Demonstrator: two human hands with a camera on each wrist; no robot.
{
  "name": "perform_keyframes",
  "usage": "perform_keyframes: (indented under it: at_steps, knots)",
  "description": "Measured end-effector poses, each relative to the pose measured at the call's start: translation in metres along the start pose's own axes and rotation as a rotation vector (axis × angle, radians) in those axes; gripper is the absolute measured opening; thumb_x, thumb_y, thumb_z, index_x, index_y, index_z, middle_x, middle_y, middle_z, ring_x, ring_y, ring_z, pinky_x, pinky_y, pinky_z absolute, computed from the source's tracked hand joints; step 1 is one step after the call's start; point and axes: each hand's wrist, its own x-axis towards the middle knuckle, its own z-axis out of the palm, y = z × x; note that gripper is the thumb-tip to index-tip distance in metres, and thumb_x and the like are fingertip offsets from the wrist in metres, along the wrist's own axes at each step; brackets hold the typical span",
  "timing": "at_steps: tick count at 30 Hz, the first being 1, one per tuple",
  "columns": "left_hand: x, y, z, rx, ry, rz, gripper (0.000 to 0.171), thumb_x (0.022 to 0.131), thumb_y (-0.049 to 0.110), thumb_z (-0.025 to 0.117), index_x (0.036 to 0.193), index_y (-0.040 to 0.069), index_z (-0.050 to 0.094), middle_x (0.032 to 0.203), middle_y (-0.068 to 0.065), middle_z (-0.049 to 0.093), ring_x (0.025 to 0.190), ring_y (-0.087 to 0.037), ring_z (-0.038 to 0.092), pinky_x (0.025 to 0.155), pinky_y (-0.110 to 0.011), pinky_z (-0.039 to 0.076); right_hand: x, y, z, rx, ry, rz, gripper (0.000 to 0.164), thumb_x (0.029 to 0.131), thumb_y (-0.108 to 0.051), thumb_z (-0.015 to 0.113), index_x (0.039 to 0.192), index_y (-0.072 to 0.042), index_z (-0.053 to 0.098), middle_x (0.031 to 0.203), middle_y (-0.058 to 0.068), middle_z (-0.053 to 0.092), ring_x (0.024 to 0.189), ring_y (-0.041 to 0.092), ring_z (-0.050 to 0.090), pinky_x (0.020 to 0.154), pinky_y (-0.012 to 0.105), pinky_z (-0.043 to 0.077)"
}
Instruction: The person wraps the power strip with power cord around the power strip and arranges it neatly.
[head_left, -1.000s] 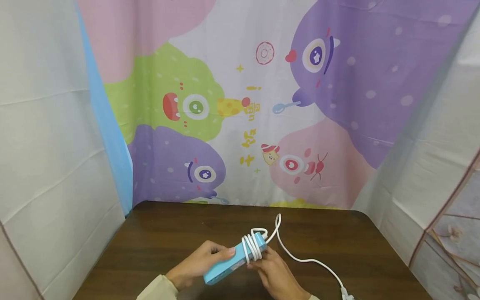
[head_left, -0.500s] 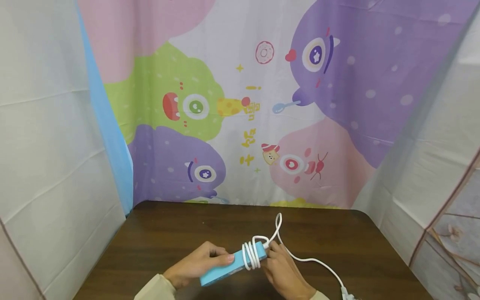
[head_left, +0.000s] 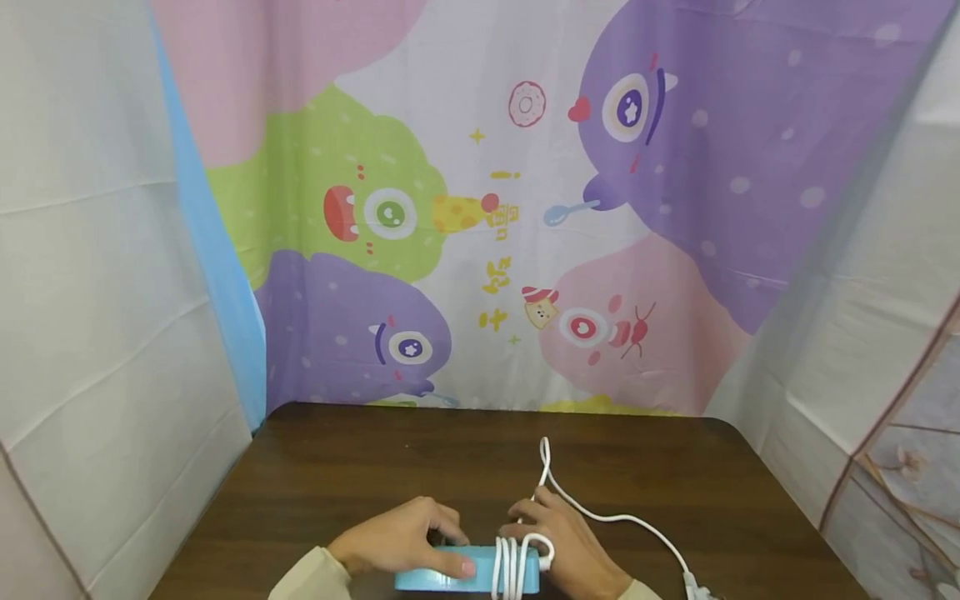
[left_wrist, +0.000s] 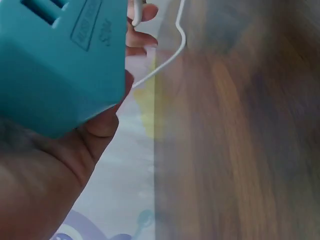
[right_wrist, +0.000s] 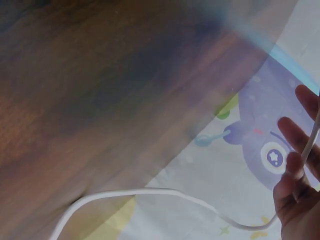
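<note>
Light-blue rectangular plastic power strip at near middle, left hand gripping it in its fingers, white round cord wound round its right end; right hand just beside, fingers curled on cord; white plug near right; dark-brown wood-grain table; far, pastel cartoon-monster fabric backdrop

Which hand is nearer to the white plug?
Right: the right hand is left of the white plug, apart from it; the left hand, gripping the blue power strip, is farther left.
</note>
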Motion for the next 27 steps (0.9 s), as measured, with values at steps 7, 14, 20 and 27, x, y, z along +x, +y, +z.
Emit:
perform_keyframes:
  at_steps: [7, 14, 20, 27]
  knots:
    - [0.001, 0.003, 0.009, 0.197, -0.070, 0.109, 0.021, 0.096, 0.034, 0.074, 0.098, 0.014, 0.082, 0.076, 0.016, 0.052, 0.066, 0.007, 0.042, 0.058, -0.014, 0.039, -0.002, -0.002, -0.001, -0.001, -0.086, -0.027, 0.007, 0.085, -0.028, 0.084, 0.090, -0.026, 0.079, 0.089, -0.012, 0.056, 0.080, 0.004, 0.047, 0.069, 0.018, 0.043]
    - [0.004, 0.004, 0.021, 0.475, -0.071, 0.038, 0.033, 0.093, 0.047, 0.073, 0.074, 0.020, 0.073, 0.069, 0.022, 0.045, 0.056, 0.008, 0.033, 0.049, -0.014, 0.031, 0.002, -0.001, -0.002, -0.127, -0.039, -0.055, 0.017, 0.074, -0.039, 0.087, 0.081, -0.029, 0.075, 0.081, -0.013, 0.058, 0.073, 0.005, 0.042, 0.061, 0.018, 0.042]
    - [0.006, 0.003, 0.033, 0.594, 0.054, -0.106, 0.048, 0.084, 0.055, 0.078, 0.059, 0.021, 0.058, 0.059, 0.021, 0.034, 0.049, 0.004, 0.026, 0.043, -0.019, 0.024, 0.007, -0.007, -0.006, -0.155, 0.014, -0.056, 0.016, 0.078, -0.033, 0.088, 0.082, -0.027, 0.074, 0.077, -0.013, 0.056, 0.072, 0.006, 0.041, 0.059, 0.016, 0.043]
    - [0.015, 0.009, 0.042, 0.660, 0.214, -0.262, 0.048, 0.082, 0.062, 0.079, 0.073, 0.015, 0.073, 0.067, 0.013, 0.051, 0.056, -0.003, 0.044, 0.049, -0.023, 0.039, 0.012, -0.014, -0.013, -0.118, 0.029, 0.091, 0.014, 0.081, -0.031, 0.087, 0.081, -0.025, 0.075, 0.078, -0.014, 0.058, 0.072, 0.004, 0.042, 0.054, 0.012, 0.038]
